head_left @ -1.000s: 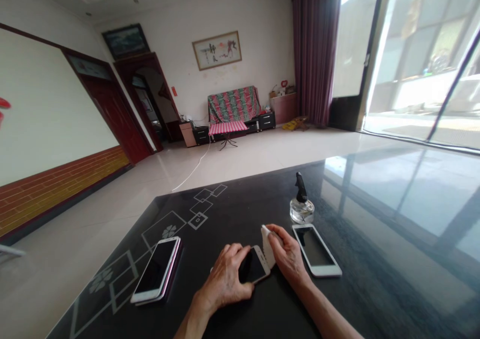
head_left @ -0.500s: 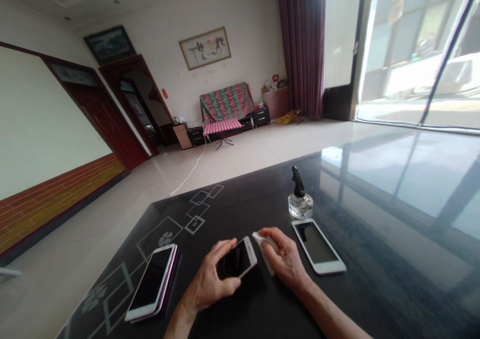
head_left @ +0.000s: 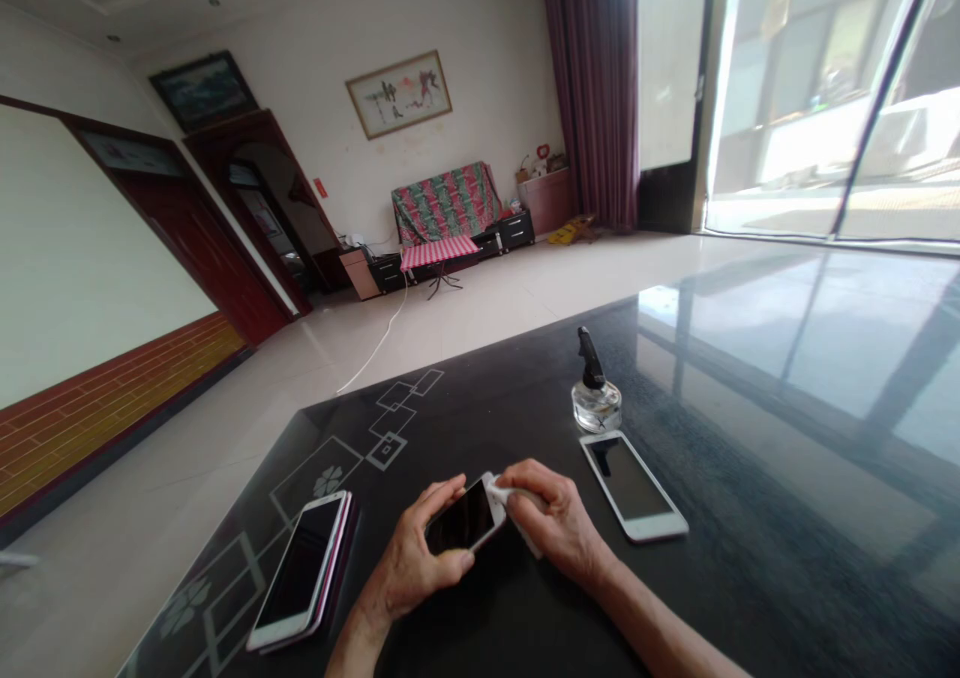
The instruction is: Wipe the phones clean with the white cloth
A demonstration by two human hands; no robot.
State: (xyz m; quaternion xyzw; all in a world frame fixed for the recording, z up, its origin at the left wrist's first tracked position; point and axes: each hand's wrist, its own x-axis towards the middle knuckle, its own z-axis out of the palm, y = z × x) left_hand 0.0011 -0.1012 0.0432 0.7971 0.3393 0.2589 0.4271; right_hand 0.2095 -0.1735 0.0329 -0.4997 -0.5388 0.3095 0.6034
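A white-edged smartphone (head_left: pixel 463 520) is gripped by its sides in my left hand (head_left: pixel 420 553), its dark screen facing up. My right hand (head_left: pixel 556 518) is closed on a folded white cloth (head_left: pixel 525 530), which meets the top end of that phone; the fingers hide much of the cloth. To the right of my right hand lies a white smartphone (head_left: pixel 636 488) with a dark screen. Just behind it stands a clear spray bottle (head_left: pixel 596 403) with a black trigger head. Left of my left hand is a stack of smartphones (head_left: pixel 304 568), a white one on top.
All of this rests on a glossy black table (head_left: pixel 480 408) with grey square and flower patterns. Beyond its far edge, a small table with a striped pink cloth (head_left: pixel 439 251) stands on the pale floor. Large windows (head_left: pixel 810 108) at the right throw reflections onto the tabletop.
My right hand has moved left with the cloth, from beside the phone onto its top end. My left hand keeps its hold on the phone. The whole view has shifted slightly.
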